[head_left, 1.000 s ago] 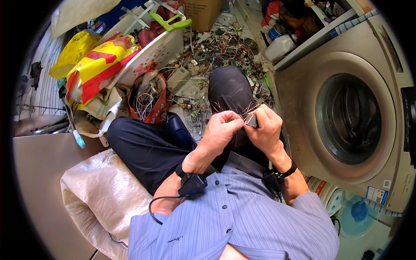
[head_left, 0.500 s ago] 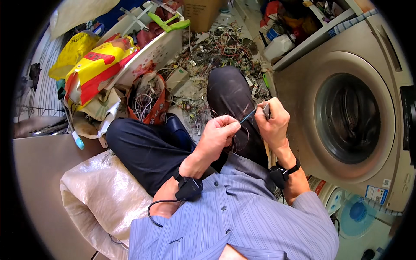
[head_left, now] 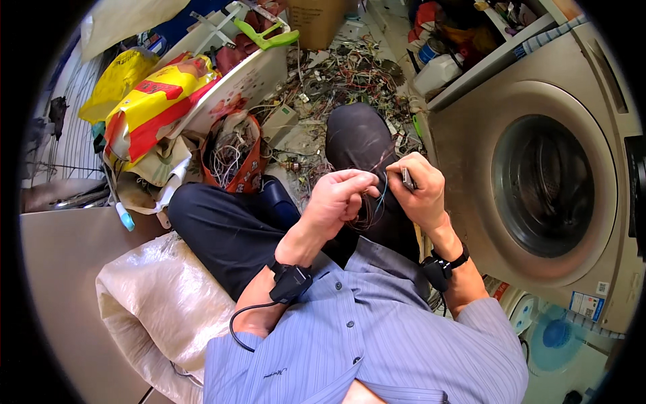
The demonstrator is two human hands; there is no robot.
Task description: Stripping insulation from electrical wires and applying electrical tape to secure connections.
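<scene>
My left hand [head_left: 333, 205] is closed in a pinch on thin dark wires [head_left: 367, 215] over my lap. Just to its right, my right hand [head_left: 420, 195] grips a small grey metal tool [head_left: 407, 179], perhaps a blade, with thumb and forefinger near a thin blue wire [head_left: 380, 198] that hangs between the hands. Behind both hands is my raised knee [head_left: 353, 131] in dark trousers, with loose strands lying across it.
Wire scraps [head_left: 336, 74] cover the floor ahead, beside a cardboard box [head_left: 309, 20]. To the left are a red bag of cables [head_left: 229, 155], a white basket [head_left: 239, 81] with yellow bags and a pale sack [head_left: 155, 296]. A washing machine [head_left: 457, 195] and shelves [head_left: 471, 77] stand right.
The blue wire, stretched taut between my hands half a second ago, now hangs downward. My right hand first moved up and rightward, then slightly back left. My left hand has edged upward.
</scene>
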